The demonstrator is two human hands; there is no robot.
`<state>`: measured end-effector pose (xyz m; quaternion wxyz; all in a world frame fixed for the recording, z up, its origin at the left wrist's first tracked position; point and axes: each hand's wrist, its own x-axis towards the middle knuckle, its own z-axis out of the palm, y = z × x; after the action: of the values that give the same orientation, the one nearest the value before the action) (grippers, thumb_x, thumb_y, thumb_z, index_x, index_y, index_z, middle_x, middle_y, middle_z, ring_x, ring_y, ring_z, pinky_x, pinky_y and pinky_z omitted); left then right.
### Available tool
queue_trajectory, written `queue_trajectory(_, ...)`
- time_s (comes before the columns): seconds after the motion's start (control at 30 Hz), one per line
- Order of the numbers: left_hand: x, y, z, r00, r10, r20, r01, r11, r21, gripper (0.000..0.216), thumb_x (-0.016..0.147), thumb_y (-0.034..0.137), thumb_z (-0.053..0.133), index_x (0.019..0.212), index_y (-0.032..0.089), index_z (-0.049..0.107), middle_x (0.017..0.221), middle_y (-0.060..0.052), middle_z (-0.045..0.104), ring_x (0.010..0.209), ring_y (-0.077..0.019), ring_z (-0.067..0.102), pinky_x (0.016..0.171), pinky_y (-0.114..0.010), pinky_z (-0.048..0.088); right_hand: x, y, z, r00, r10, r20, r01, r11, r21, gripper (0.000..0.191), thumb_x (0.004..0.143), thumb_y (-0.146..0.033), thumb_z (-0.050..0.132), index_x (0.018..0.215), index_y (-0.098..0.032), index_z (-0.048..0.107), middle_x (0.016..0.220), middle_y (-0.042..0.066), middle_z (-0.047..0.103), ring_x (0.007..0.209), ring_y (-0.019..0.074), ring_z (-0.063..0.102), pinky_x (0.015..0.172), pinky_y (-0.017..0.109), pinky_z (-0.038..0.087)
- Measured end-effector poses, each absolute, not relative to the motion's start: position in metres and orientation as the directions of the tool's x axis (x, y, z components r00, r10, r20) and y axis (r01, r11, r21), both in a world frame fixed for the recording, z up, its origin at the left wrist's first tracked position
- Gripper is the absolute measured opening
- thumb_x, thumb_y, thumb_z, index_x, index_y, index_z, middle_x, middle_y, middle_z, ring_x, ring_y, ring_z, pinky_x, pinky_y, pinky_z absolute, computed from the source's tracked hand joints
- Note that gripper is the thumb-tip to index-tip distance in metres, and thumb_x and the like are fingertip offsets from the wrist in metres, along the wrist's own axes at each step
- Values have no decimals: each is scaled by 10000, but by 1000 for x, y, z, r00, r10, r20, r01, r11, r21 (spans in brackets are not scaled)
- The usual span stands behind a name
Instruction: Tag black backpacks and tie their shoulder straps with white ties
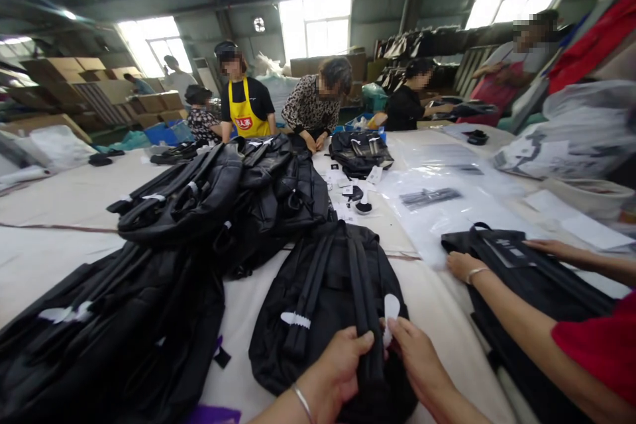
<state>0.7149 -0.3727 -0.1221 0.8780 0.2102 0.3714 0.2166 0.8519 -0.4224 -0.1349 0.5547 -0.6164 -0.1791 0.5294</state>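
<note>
Pinching the lower end of a white tag (391, 308), the right hand (417, 352) is nearest it; the left hand (340, 368) grips the strap (362, 291) just beside. The tag, pale and round-topped, points lengthwise up the black backpack (335, 301), which lies strap-side up on the table (241, 324) before the person.

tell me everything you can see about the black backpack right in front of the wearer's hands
The black backpack lies on the pale table, strap side up, its top pointing away from the wearer. It looks like soft, slightly creased fabric. Two long shoulder straps run down it; the one on the picture's left has a white band around it. The left hand grips the other strap, where the right hand pinches a white strip.
</note>
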Motion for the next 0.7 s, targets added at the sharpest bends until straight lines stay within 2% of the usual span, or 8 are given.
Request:
queue_trajectory(0.07, 708, -369, -124, 630, 534, -563, -220, 819, 531, 305, 713, 282, 765, 905, 76, 650, 721, -110, 679, 613, -177, 632, 608, -280, 477, 857, -422, -129, 379, 817, -435, -377, -293, -879, 386, 763, -564, 622, 760, -181, 569, 656, -3, 622, 618, 155, 610, 606, 280, 511)
queue_trajectory(0.13, 701, -363, -124, 635, 511, -580, -189, 830, 525, 240, 750, 266, 734, 865, 77, 642, 724, -111, 677, 612, -169, 636, 608, -267, 487, 861, -424, -123, 353, 816, -459, -344, -343, -874, 382, 779, -564, 587, 792, -184, 550, 610, -29, 567, 563, 142, 598, 516, 255, 487)
queue_trajectory(0.23, 693, -356, -121, 611, 483, -627, -138, 845, 516, 194, 798, 254, 687, 851, 76, 631, 711, -109, 674, 574, -150, 629, 562, -234, 487, 863, -428, -119, 297, 808, -508, -231, -455, -860, 345, 793, -540, 537, 799, -196, 512, 556, -80, 463, 386, 80, 462, 340, 188, 307)
queue_trajectory(0.3, 689, -352, -118, 595, 481, -644, -127, 847, 516, 188, 815, 251, 670, 855, 72, 628, 713, -110, 676, 548, -138, 622, 527, -213, 480, 865, -431, -119, 256, 804, -537, -179, -507, -843, 311, 801, -512, 509, 777, -203, 489, 557, -91, 440, 332, 52, 370, 313, 179, 204)
queue_trajectory(0.4, 687, -349, -112, 587, 470, -660, -108, 853, 511, 186, 838, 245, 642, 851, 60, 631, 698, -112, 673, 503, -122, 603, 483, -193, 469, 868, -432, -120, 237, 790, -565, -44, -573, -819, 271, 840, -453, 442, 748, -204, 494, 527, -86, 425, 325, 62, 337, 335, 202, 183)
queue_trajectory(0.5, 687, -347, -104, 574, 461, -676, -124, 866, 485, 169, 846, 212, 626, 835, 44, 638, 692, -109, 668, 523, -127, 618, 467, -183, 476, 869, -434, -122, 300, 903, -307, 433, -415, -800, 273, 885, -318, 423, 679, -187, 545, 545, -26, 514, 468, 111, 491, 456, 235, 295)
queue_trajectory(0.6, 687, -346, -96, 577, 432, -693, -173, 894, 413, 146, 831, 180, 638, 837, 34, 644, 723, -99, 669, 589, -147, 652, 451, -178, 487, 866, -435, -127, 165, 981, 101, 885, -102, -454, 250, 879, -125, 431, 710, -182, 606, 656, 28, 612, 593, 143, 549, 553, 277, 290)
queue_trajectory(0.7, 686, -345, -90, 588, 367, -721, -182, 928, 324, 171, 845, 192, 627, 845, 22, 645, 695, -97, 664, 575, -144, 649, 435, -175, 494, 858, -433, -130, -41, 961, 275, 978, 95, -185, 191, 825, -52, 502, 752, -192, 610, 677, 27, 606, 598, 164, 521, 569, 316, 253)
